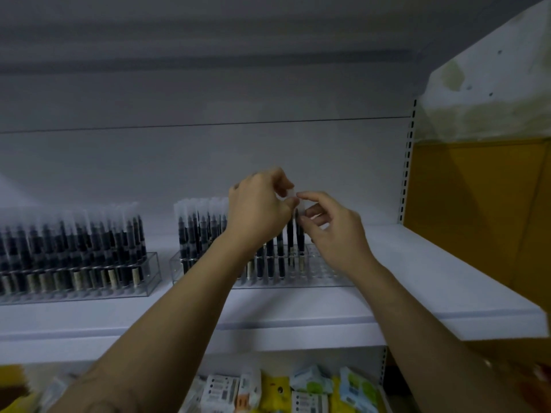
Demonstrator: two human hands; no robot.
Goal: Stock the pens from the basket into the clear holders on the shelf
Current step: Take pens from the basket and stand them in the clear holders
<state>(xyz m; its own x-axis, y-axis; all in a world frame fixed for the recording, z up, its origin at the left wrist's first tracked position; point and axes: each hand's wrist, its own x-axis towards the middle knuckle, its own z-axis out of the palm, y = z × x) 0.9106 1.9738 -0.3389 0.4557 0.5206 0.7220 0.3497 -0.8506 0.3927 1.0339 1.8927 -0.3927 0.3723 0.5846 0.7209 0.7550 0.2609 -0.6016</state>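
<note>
Two pens (pixel 300 239) stand in the right clear holder (pixel 334 280), left hand (pixel 258 204) and right hand (pixel 332 231) each pinching a cap, so seating seems underway; next calls for pressing straight down, then releasing.

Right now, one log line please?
step: inserting | left hand: pinches left pen | right hand: pinches right pen | holder: part filled

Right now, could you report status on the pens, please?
Left hand and right hand pinch pens in right holder. Right end slots free. Nothing blocking.
</note>
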